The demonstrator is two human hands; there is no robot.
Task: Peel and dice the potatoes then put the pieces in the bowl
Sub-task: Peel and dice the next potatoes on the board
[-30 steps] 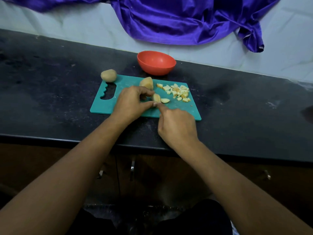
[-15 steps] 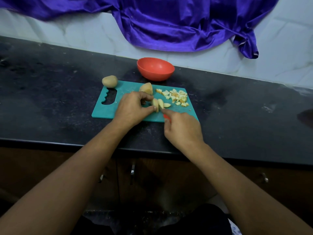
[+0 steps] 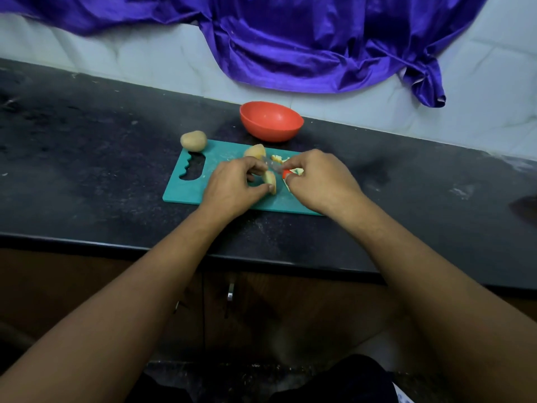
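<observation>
1. The left grip (image 3: 232, 187) pinches a potato piece (image 3: 270, 179) between thumb and curled fingers, down on the teal cutting board (image 3: 186, 196).
2. The right grip (image 3: 319, 181) is closed round a red-handled knife (image 3: 273, 166), with the blade pointing left over that piece.
3. Just beyond the blade sits a potato half (image 3: 255, 151), and a few diced bits (image 3: 277, 157) peek out by the right knuckles.
4. A whole potato (image 3: 193, 140) rests at the board's far left corner.
5. The red bowl (image 3: 271, 120) stands on the dark table (image 3: 87, 158), just past the board's far edge.
6. A purple cloth (image 3: 319, 39) hangs down the far wall.
</observation>
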